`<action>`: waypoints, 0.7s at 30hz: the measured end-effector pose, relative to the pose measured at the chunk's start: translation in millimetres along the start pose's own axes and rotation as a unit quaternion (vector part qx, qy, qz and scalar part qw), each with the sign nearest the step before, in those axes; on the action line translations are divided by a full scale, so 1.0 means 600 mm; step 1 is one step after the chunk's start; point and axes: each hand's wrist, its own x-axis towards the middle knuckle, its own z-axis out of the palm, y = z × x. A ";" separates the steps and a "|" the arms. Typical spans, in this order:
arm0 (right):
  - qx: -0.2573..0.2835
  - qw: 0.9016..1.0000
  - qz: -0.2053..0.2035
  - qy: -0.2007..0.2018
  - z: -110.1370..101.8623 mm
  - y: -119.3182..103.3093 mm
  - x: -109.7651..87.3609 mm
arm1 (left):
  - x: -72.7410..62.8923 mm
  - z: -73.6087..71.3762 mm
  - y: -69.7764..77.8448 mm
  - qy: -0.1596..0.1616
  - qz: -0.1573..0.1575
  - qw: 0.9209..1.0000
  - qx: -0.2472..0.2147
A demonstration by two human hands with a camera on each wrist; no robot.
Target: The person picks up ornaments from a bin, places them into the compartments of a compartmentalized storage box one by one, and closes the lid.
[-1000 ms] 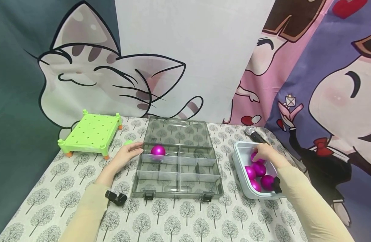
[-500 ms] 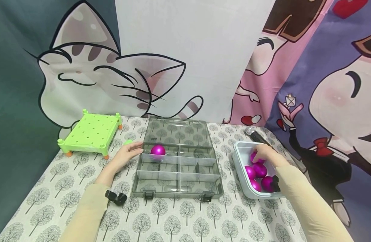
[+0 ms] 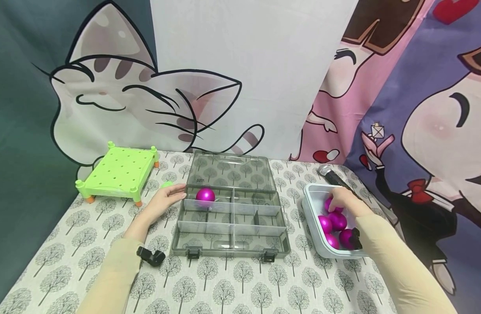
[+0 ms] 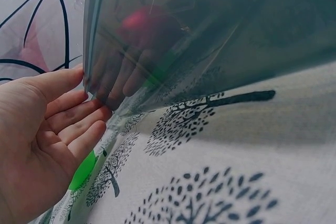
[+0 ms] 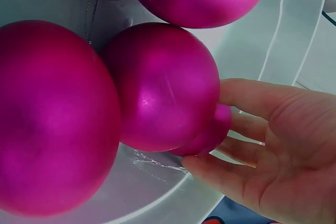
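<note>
My left hand (image 3: 167, 198) has its fingers extended against the left side of a smoky clear divided box (image 3: 234, 226), whose lid lies open at the back. One shiny magenta bauble (image 3: 205, 197) sits in the box's back left compartment. To the right, my right hand (image 3: 344, 201) reaches into a pale blue plastic tub (image 3: 312, 235). Thumb and fingers grip a magenta bauble (image 5: 218, 129) near the tub's back end; in the right wrist view another bauble (image 5: 163, 87) partly covers it. Several more baubles lie in the tub, with silvery loops showing.
A lime green pegged stand (image 3: 118, 172) with orange feet is at the back left. Behind my left hand a small green thing (image 3: 166, 184) peeks out. A black microphone (image 3: 332, 176) lies behind the tub. Printed curtains hang along the table's back edge.
My right hand stays in the tub and its wrist shifts slightly left. A bauble beside the gripped one moves slightly. My left hand and the divided box hold their places.
</note>
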 end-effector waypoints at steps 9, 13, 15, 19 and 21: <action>0.005 1.000 -0.004 0.007 0.000 0.001 -0.002 | 0.001 0.000 0.000 0.001 0.000 1.000 0.003; 0.008 1.000 -0.002 0.005 -0.002 -0.001 -0.007 | 0.002 0.000 -0.001 -0.002 0.001 1.000 0.002; 0.009 1.000 0.000 0.006 -0.004 -0.003 -0.009 | 0.002 0.000 -0.001 -0.002 0.002 1.000 0.003; 0.010 1.000 0.002 0.014 -0.008 -0.006 -0.012 | 0.001 -0.001 -0.001 -0.003 0.002 1.000 0.003; 0.015 1.000 0.002 0.018 -0.009 -0.006 -0.013 | 0.002 -0.001 -0.001 -0.002 0.001 1.000 0.002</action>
